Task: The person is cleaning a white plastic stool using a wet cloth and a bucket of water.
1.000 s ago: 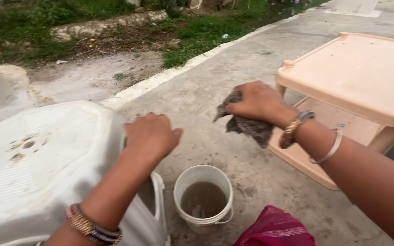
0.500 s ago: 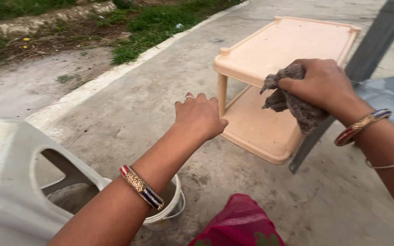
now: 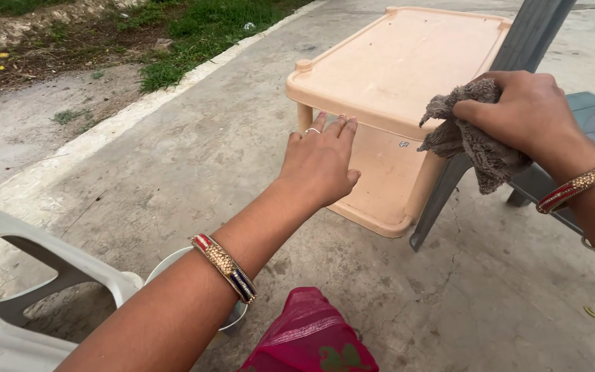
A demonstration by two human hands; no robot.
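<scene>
— What's the left hand (image 3: 321, 162) doing?

— It sits mid-frame, palm down, fingers straight and close together, holding nothing. The fingertips are at the near edge of the peach rack (image 3: 394, 76), which fills the upper centre. Whether they touch it, I cannot tell.

— And the right hand (image 3: 525, 114)?

— Upper right, fingers clamped on a grey-brown rag (image 3: 473, 148). The rag hangs bunched below the fist, just beside the rack's right corner.

— How does the rack stand?

— Upright on the concrete (image 3: 242, 179), a flat top with a lower shelf under it.

— Anything crowding it?

— A grey chair (image 3: 542, 27) stands right behind and beside it. One chair leg slants down across the rack's right side, and the seat shows at the right edge behind the right wrist.

— What else is around?

— A white chair (image 3: 29, 289) in the lower left corner. A white bucket (image 3: 173, 262) is just beside it, mostly hidden by the left forearm. Pink cloth (image 3: 311, 341) lies at the bottom centre. Grass (image 3: 201, 34) and bare soil run beyond a pale kerb (image 3: 118, 134) in the upper left.
</scene>
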